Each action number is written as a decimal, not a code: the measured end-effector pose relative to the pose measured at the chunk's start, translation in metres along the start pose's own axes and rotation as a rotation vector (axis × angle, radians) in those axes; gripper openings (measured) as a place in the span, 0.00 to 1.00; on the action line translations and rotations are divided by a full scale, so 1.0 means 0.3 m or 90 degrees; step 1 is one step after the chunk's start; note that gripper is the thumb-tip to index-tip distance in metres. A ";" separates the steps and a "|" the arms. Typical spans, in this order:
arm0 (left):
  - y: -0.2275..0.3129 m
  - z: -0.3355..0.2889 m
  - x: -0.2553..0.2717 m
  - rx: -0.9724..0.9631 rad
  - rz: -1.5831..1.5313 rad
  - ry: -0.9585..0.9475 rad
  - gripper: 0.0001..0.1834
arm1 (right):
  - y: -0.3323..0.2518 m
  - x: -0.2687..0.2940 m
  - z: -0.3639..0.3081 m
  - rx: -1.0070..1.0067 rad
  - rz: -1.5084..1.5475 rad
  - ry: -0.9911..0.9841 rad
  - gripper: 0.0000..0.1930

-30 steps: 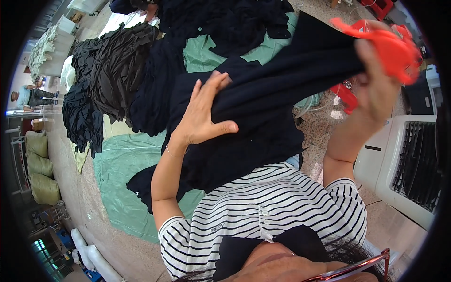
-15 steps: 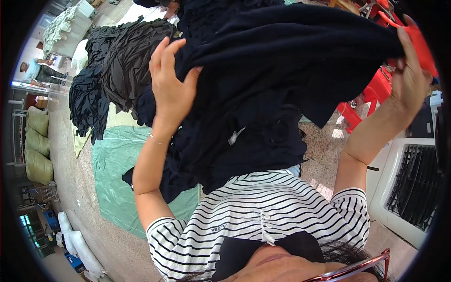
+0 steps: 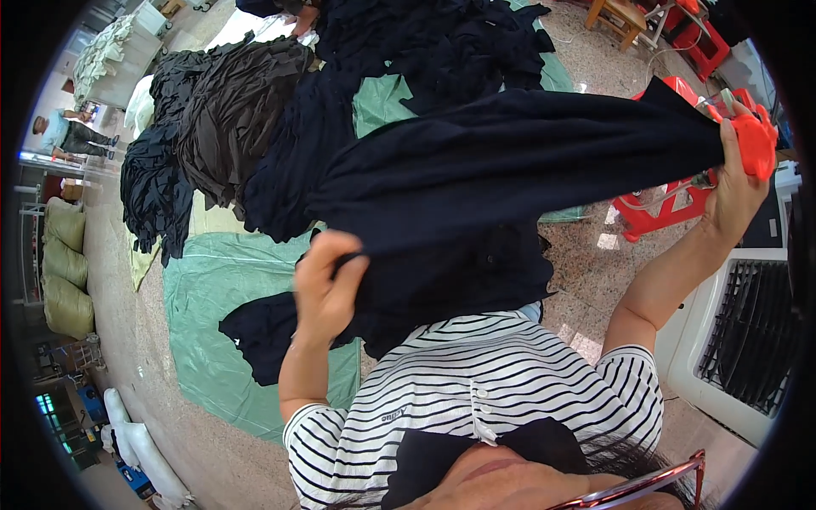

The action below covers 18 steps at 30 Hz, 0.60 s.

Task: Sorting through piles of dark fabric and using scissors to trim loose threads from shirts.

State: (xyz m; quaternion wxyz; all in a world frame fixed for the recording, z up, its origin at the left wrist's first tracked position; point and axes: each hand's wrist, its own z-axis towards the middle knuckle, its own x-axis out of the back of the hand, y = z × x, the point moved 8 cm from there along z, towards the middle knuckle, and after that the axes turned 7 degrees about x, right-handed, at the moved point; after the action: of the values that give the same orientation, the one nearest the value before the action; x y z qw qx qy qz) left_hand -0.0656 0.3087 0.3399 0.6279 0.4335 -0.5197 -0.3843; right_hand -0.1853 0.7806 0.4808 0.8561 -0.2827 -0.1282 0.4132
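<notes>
A dark navy garment [image 3: 518, 161] is stretched sideways in front of me. My right hand [image 3: 735, 191] grips its right end, raised toward the right edge. Also in that hand is a bright orange-red plastic thing [image 3: 755, 146]; its exact kind I cannot make out. My left hand [image 3: 327, 285], slightly blurred, has its fingers curled and pinches the garment's lower left edge. More dark navy cloth with a small button [image 3: 489, 259] lies beneath, over my lap. Part of a dark sleeve-like piece [image 3: 263, 331] spreads left of my left forearm.
Ahead lie heaps of navy cloth [image 3: 425, 51] and brown-grey cloth [image 3: 242, 115] over green sheeting [image 3: 229, 297]. Red plastic stools [image 3: 663, 208] and a wooden stool [image 3: 616, 21] stand right, beside a white fan unit [image 3: 739, 340]. Far left, another person [image 3: 68, 132] stands.
My left hand was spread at the cloth's upper edge; it has moved down and closed on the lower edge. The garment has dropped and stretched flatter, and my right hand is slightly lower.
</notes>
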 end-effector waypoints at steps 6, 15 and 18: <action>0.188 -0.060 0.194 -0.090 -0.212 0.257 0.09 | 0.180 -0.129 0.035 -0.044 -0.091 -0.104 0.17; -0.358 0.179 0.033 0.021 0.307 0.108 0.17 | 0.566 -0.559 -0.529 -0.113 -0.291 -0.552 0.17; -0.311 0.139 0.038 -0.065 0.345 0.198 0.18 | 0.548 -0.551 -0.662 -0.259 -0.171 -0.554 0.16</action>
State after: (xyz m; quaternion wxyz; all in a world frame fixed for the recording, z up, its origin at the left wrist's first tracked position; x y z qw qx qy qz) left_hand -0.1079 0.2612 0.2589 0.8001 0.3009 -0.4944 -0.1578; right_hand -0.3031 0.6585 0.2259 0.6964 -0.2264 -0.5867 0.3459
